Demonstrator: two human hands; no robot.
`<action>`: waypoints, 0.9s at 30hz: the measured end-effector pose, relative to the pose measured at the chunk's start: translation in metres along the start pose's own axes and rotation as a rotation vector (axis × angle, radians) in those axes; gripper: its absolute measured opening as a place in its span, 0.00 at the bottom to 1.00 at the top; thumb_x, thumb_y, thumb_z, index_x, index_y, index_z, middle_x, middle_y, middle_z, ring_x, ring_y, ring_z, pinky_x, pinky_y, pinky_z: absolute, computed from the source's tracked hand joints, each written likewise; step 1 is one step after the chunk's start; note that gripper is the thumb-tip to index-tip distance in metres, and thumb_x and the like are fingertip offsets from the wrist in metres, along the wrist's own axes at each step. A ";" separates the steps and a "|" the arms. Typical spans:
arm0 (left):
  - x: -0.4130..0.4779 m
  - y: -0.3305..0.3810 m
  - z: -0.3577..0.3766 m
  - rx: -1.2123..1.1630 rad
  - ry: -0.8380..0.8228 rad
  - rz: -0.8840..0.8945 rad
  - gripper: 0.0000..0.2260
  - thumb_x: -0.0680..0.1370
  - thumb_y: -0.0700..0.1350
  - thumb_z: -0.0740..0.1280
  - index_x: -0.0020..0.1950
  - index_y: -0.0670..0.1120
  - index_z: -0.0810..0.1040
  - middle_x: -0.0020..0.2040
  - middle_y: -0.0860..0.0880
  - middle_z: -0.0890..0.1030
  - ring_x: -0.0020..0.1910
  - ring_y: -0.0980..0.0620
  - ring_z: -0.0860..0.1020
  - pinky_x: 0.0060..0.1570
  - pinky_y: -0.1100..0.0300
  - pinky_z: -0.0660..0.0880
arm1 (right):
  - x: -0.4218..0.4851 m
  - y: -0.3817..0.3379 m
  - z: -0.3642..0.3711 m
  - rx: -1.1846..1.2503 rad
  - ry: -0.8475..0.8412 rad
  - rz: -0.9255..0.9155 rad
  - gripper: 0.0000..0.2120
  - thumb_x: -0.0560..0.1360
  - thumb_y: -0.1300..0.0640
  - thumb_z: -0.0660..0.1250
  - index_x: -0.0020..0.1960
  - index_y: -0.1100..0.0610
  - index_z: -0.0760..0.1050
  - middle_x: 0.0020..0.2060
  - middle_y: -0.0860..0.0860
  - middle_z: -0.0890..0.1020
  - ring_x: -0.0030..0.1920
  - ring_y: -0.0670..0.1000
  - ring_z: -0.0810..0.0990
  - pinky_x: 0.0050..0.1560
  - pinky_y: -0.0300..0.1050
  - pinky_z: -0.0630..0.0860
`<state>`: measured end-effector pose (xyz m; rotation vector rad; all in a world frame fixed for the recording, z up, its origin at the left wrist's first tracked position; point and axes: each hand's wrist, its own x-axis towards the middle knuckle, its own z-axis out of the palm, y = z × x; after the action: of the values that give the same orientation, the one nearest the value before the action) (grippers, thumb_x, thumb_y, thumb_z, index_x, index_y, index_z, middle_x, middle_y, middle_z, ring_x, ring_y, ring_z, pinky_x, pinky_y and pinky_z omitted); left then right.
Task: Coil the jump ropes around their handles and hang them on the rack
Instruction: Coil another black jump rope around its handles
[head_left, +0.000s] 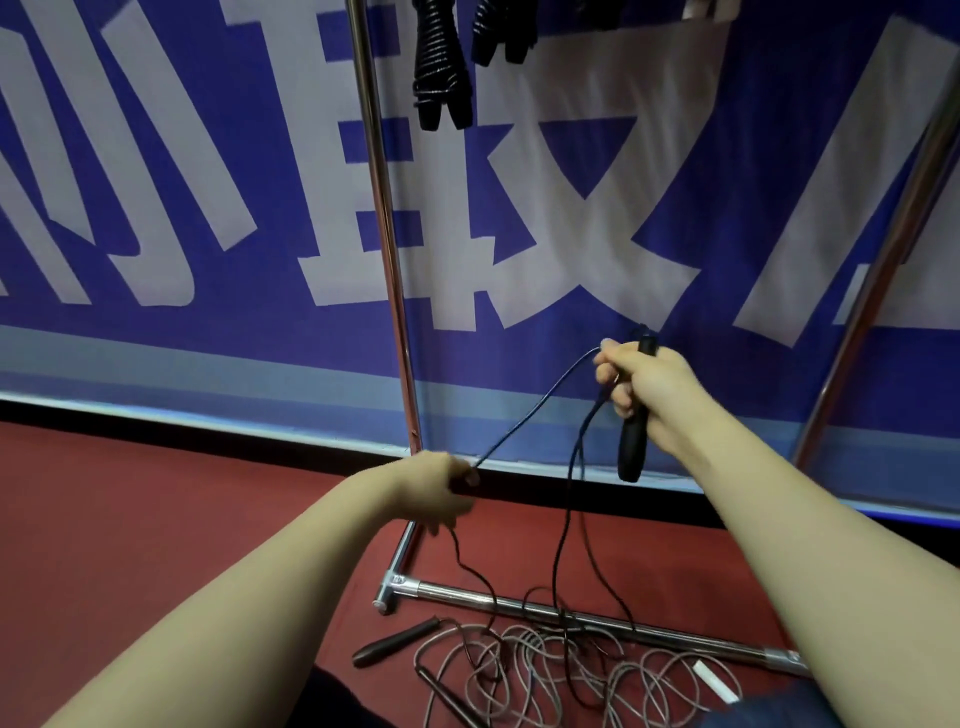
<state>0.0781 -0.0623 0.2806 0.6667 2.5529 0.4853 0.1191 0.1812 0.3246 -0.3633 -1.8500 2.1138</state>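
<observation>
Surface and room: the floor (156, 519) is dark red and matte, meeting the wall at a black skirting. A blue banner (519, 234) with large white characters covers the wall, and a paler blue band runs along its foot.

Fixtures: the rack (387, 249) is polished round metal tube. Two uprights rise in front of the banner, and a base bar lies across the floor, joined at a corner fitting. Two coiled ropes (441, 67), black and tightly wound, hang at the top edge of the view, between the uprights.

Materials: the rope (519, 422) in hand is a thin, dark, smooth cord. Its handle (632, 441) is black, rounded and tapering to a blunt lower end. Loose ropes (545, 670) of grey cord lie tangled on the floor, against and in front of the base bar. A brown handle (397, 643) lies just left of the tangle.

Hands: both forearms are bare and extended forward. The right hand (644, 384) is raised, fingers curled round the handle, which stands near upright with its lower end pointing down. The left hand (436, 491) sits lower and to the left, pinching the rope. The rope runs taut between the two hands. Slack falls from each hand to the floor and crosses the base bar.
</observation>
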 end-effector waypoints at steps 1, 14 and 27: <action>-0.002 -0.001 0.003 -0.033 -0.105 -0.019 0.17 0.80 0.50 0.67 0.68 0.47 0.73 0.55 0.46 0.82 0.47 0.50 0.81 0.52 0.58 0.78 | 0.001 0.001 -0.005 -0.006 0.020 -0.026 0.10 0.81 0.56 0.64 0.43 0.59 0.76 0.30 0.50 0.79 0.20 0.45 0.65 0.22 0.36 0.61; -0.013 0.005 -0.002 -0.171 -0.828 0.101 0.14 0.79 0.34 0.66 0.64 0.38 0.78 0.50 0.51 0.83 0.53 0.55 0.80 0.61 0.60 0.74 | 0.011 0.004 -0.019 0.249 0.283 -0.077 0.09 0.82 0.54 0.63 0.45 0.56 0.74 0.32 0.50 0.75 0.22 0.43 0.68 0.23 0.36 0.66; 0.005 0.021 -0.026 -1.098 0.900 0.050 0.05 0.77 0.35 0.69 0.42 0.38 0.80 0.35 0.40 0.82 0.33 0.49 0.82 0.37 0.60 0.81 | 0.008 0.029 -0.015 -0.464 0.145 0.209 0.08 0.80 0.57 0.63 0.54 0.62 0.72 0.36 0.56 0.75 0.15 0.46 0.69 0.16 0.33 0.60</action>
<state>0.0688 -0.0485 0.3099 0.0581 2.3467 2.3578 0.1159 0.1949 0.2943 -0.8240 -2.2839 1.6967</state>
